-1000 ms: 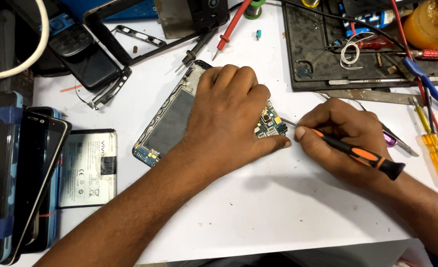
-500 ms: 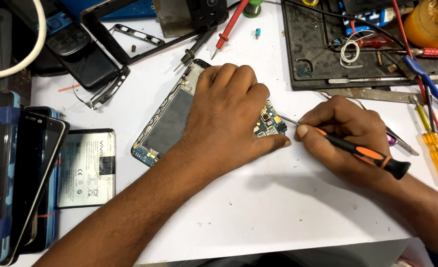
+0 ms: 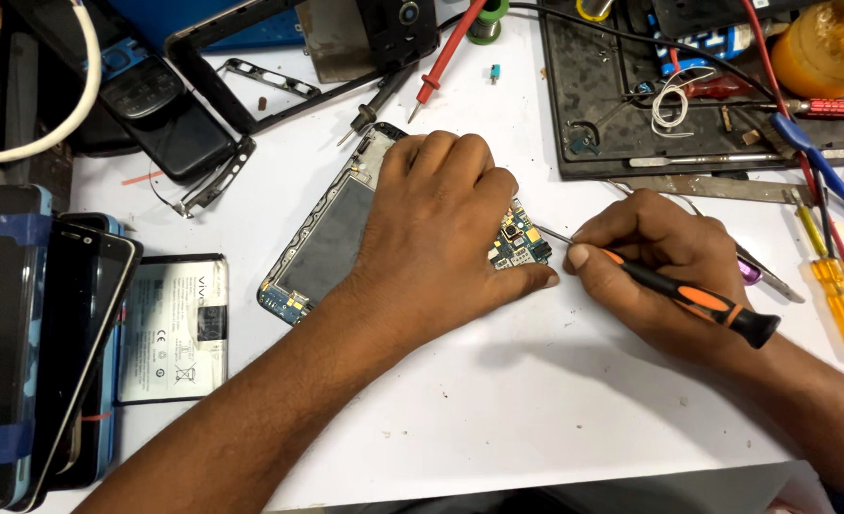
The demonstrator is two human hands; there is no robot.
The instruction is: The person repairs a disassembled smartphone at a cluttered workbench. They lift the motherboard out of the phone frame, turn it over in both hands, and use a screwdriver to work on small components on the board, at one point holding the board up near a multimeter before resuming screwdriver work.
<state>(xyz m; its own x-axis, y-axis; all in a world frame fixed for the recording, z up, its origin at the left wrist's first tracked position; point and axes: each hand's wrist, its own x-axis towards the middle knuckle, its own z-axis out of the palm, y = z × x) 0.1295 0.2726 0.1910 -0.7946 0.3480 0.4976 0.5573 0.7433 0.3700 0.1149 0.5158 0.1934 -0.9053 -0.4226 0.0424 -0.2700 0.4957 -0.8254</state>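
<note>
An opened phone (image 3: 322, 243) with its back off lies tilted on the white table, circuit board bare at its right end. My left hand (image 3: 436, 233) presses flat on it and hides its middle. My right hand (image 3: 665, 262) grips a black and orange screwdriver (image 3: 698, 300). The screwdriver's thin metal tip touches the board corner (image 3: 520, 243) next to my left thumb.
A phone battery (image 3: 174, 328) lies at left beside a stack of phones (image 3: 31, 333). A black work mat (image 3: 650, 95) with tools sits at the back right. Red probes (image 3: 446, 62), a yellow screwdriver (image 3: 836, 295), a phone frame (image 3: 250, 90) and small parts lie around.
The screwdriver's handle has dipped slightly lower at right; its tip stays at the board corner. My left hand has not moved off the phone.
</note>
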